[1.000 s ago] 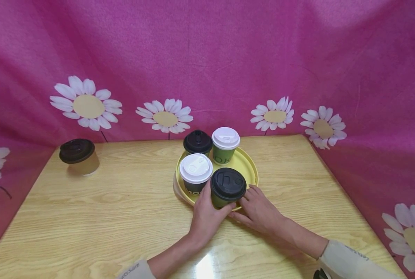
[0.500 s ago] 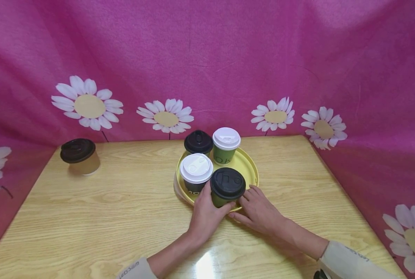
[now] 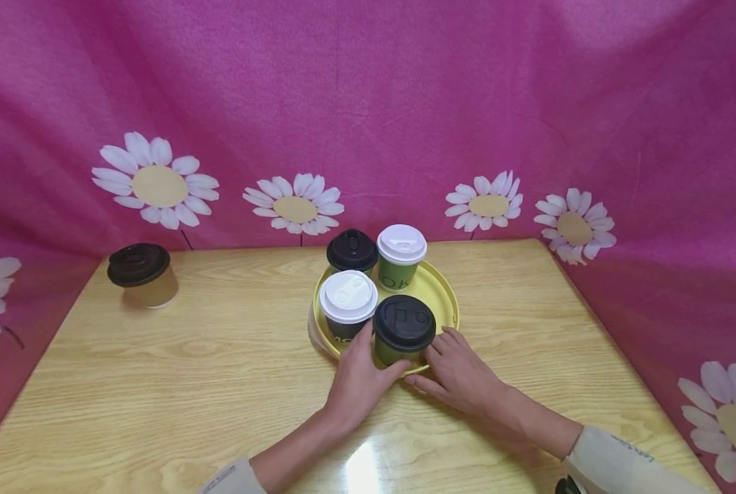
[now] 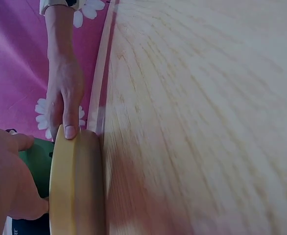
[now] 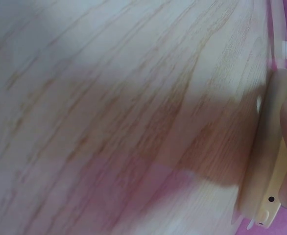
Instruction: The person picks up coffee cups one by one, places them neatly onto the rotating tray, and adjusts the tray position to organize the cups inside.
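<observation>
In the head view a yellow round tray point(image 3: 439, 296) bears several lidded paper coffee cups. My left hand point(image 3: 357, 384) curves its thumb and fingers round the green coffee cup with a black lid point(image 3: 404, 324), at the tray's near side. The left wrist view shows that hand beside the green cup wall point(image 4: 38, 164). My right hand point(image 3: 463, 374) pinches the tray's near right rim, thumb outside; its other fingertips are partly hidden. Beside the held cup stands a dark cup with a white lid point(image 3: 348, 298). Behind are a black-lidded cup point(image 3: 352, 251) and a green, white-lidded cup point(image 3: 401, 254).
A brown cup with a black lid point(image 3: 142, 271) stands tilted-looking at the far left of the wooden table point(image 3: 220, 357). A pink cloth with daisies point(image 3: 393, 123) hangs along the back and sides.
My left hand has shifted slightly left and down against the green cup, baring a little more of its wall. Cups, tray and right hand look unmoved.
</observation>
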Demonstrator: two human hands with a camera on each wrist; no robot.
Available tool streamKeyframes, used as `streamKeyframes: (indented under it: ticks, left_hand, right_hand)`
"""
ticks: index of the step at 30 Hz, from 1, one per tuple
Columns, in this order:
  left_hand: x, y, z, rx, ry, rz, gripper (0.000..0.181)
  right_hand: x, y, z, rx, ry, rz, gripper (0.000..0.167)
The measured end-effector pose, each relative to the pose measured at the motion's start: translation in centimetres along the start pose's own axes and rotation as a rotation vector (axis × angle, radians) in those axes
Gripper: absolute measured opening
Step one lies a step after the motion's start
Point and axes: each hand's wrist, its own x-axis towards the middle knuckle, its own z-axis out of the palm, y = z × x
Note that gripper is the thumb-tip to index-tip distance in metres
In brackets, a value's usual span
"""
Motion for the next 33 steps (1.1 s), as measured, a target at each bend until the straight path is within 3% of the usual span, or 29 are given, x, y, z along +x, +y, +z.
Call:
streamKeyframes:
  ticks: [6, 9, 13, 16, 19, 23, 26, 30, 33]
  left_hand:
    - [-1.0, 0.0, -1.2, 0.020, -0.007, -0.045, 0.069]
    - [-1.7, 0.1, -1.9, -0.004, 0.016, -0.014, 0.059]
    - [-2.0, 0.5, -2.6, 0.020, 0.082, 0.112, 0.047]
    - [-1.9, 1.2, -2.9, 0.107, 0.123, 0.221, 0.047]
    - [-1.6, 2.1, -3.1, 0.195, 0.126, 0.348, 0.047]
    - [-0.8, 3.1, -3.0, 0.287, 0.067, 0.496, 0.044]
    - [-0.1, 3.7, -2.5, 0.399, 0.017, 0.575, 0.041]
    - [0.9, 4.1, -1.8, 0.551, -0.019, 0.645, 0.041]
    - [1.4, 4.2, -1.5, 0.608, -0.031, 0.667, 0.041]
  right_hand:
    - [0.0, -0.1, -0.1, 0.011, -0.005, 0.007, 0.067]
    - [0.0, -0.1, 0.0, 0.012, -0.011, 0.012, 0.067]
    - [0.0, -0.1, 0.1, 0.016, -0.009, 0.017, 0.069]
    - [0.0, -0.1, 0.1, 0.021, -0.002, 0.013, 0.068]
    - [0.0, -0.1, 0.0, 0.022, -0.003, 0.012, 0.069]
    - [-0.1, 0.0, 0.0, -0.003, -0.009, 0.012, 0.076]
    - [-0.1, 0.1, 0.1, -0.034, -0.008, 0.005, 0.081]
    - [-0.1, 0.1, 0.2, -0.040, -0.001, -0.012, 0.067]
    - [-0.2, 0.0, 0.2, -0.030, -0.002, -0.019, 0.055]
